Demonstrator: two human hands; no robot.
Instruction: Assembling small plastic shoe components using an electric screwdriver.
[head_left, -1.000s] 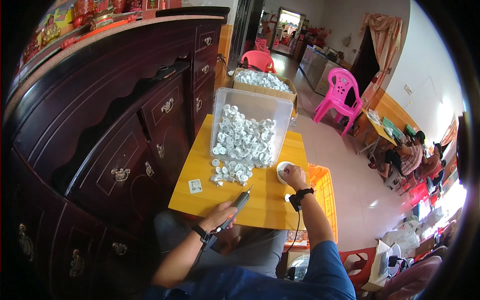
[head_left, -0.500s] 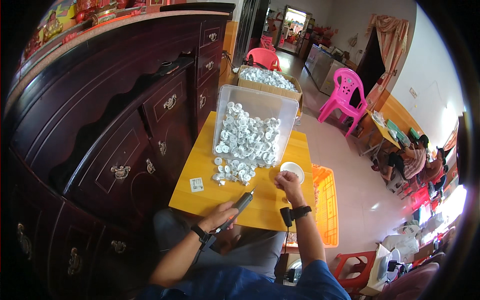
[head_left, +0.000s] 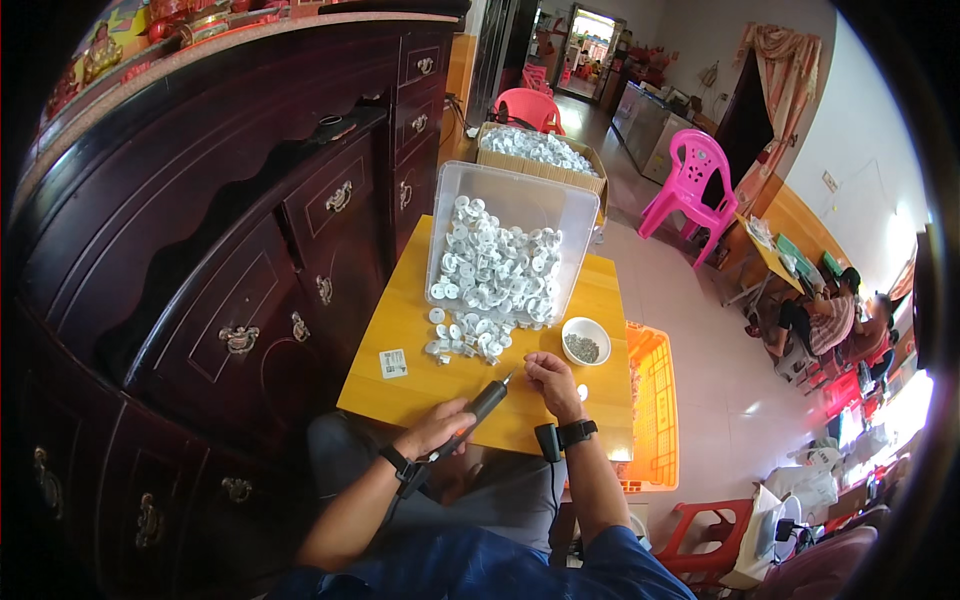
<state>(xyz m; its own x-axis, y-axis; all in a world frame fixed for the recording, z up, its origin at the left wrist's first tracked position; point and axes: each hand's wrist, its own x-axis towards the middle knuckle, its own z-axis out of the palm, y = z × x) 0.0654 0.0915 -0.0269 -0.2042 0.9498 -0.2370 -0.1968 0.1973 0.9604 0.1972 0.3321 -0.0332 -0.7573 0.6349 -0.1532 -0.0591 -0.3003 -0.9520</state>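
Left hand (head_left: 434,428) gripping dark screwdriver (head_left: 488,400); right hand (head_left: 553,383) pinched near its tip; white bowl (head_left: 586,324) on yellow table (head_left: 520,428).

The left hand (head_left: 437,427) curls around while the right hand (head_left: 550,382) pinches.

There are two hands (head_left: 437,428) (head_left: 551,385), one grey screwdriver (head_left: 487,402), one bench (head_left: 400,325), one white bowl (head_left: 585,327), one clear bin (head_left: 520,203), one square label (head_left: 393,363), and uncountably many white parts (head_left: 500,268).
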